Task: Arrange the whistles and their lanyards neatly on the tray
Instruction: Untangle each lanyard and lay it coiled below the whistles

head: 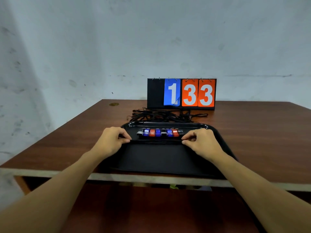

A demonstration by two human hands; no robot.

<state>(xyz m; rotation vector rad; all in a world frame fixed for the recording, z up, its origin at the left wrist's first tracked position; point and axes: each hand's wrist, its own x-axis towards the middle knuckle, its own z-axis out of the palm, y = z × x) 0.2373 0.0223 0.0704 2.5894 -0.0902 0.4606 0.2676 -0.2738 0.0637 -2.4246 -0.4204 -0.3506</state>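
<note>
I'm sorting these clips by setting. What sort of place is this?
Likely a plain workroom for sports kit, hard to say more: a bare stained wall, a wooden table bearing a flip scoreboard, and a tray of whistles, a lanyard stretched over it.

Head view, single: looked forward and slightly down across the wooden table [67, 140] toward the wall [151, 39]; tray [159, 157] close below.
</note>
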